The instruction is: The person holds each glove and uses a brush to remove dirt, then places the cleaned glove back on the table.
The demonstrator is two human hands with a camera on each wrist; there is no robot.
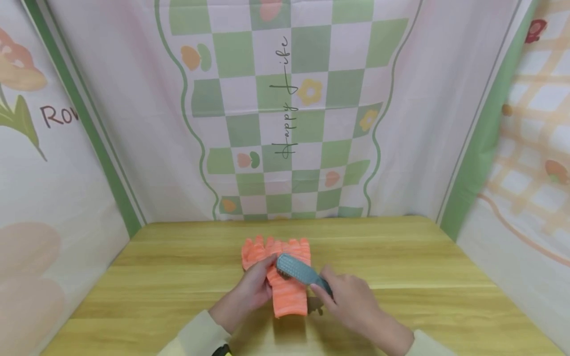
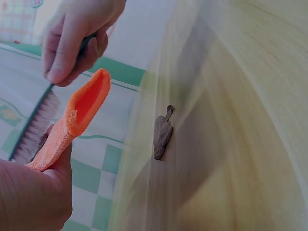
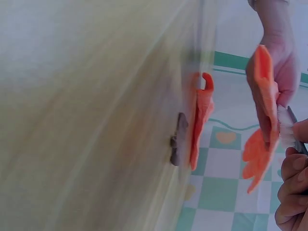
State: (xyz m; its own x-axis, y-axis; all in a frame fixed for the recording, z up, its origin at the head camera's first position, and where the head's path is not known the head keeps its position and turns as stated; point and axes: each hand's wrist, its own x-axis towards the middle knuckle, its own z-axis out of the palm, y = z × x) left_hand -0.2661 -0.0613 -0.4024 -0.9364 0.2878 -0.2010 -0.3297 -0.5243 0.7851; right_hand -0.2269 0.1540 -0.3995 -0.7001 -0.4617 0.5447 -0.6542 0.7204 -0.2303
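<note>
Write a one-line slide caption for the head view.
Above the table, the left hand holds an orange glove while the right hand grips a brush over it.

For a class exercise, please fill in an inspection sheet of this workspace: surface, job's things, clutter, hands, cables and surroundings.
Surface: wood-grain table.
Job's things: orange glove, held above the table; second glove, lying on the table; brush, bristles facing the held one.
Clutter: small dark brown object on the table, kind unclear.
Hands: left hand holds the orange glove; right hand grips the brush.
Cables: nothing seen.
Surroundings: backdrop with green checks and "Happy Life" lettering; printed hangings at both sides.
</note>
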